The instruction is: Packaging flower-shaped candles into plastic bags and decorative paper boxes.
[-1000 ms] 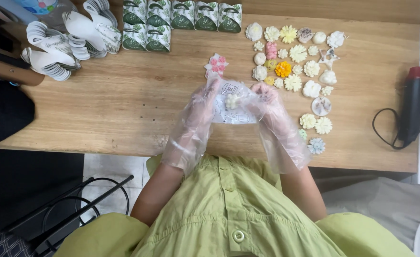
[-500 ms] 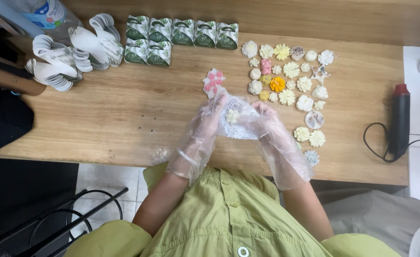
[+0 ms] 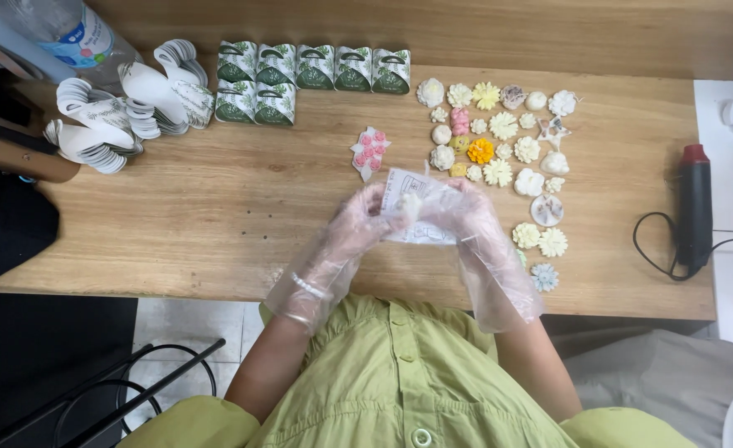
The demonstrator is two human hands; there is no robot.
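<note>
Both hands wear loose clear plastic gloves and meet above the tabletop (image 3: 217, 216), a little in from its near edge and right of its middle. The left hand (image 3: 356, 226) reaches in from the lower left with its forearm slanting up, fingers curled and pinched on the left side of a small clear bag (image 3: 412, 217). The right hand (image 3: 476, 224) comes in from the lower right, its fingers closed on the bag's right side, so the bag is clamped between the two hands and held off the wood. Inside the bag sits a small pale flower-shaped piece (image 3: 408, 204), its detail blurred by the plastic. Just beyond the hands, toward the far edge, lies a small packet of pink flowers (image 3: 370, 153). To the right, running from the far edge down toward the near right corner, spreads a cluster of flower-shaped pieces (image 3: 499, 141), mostly cream and white with an orange one and a pink one among them; the nearest lie just beside the right hand. Along the far edge stands a row of green patterned boxes (image 3: 312, 68), and near the far left corner lie stacks of flat white cut-outs (image 3: 126, 104). Close to the right edge rests a dark red-tipped tool (image 3: 696, 211) with its black cord looping beside it.
</note>
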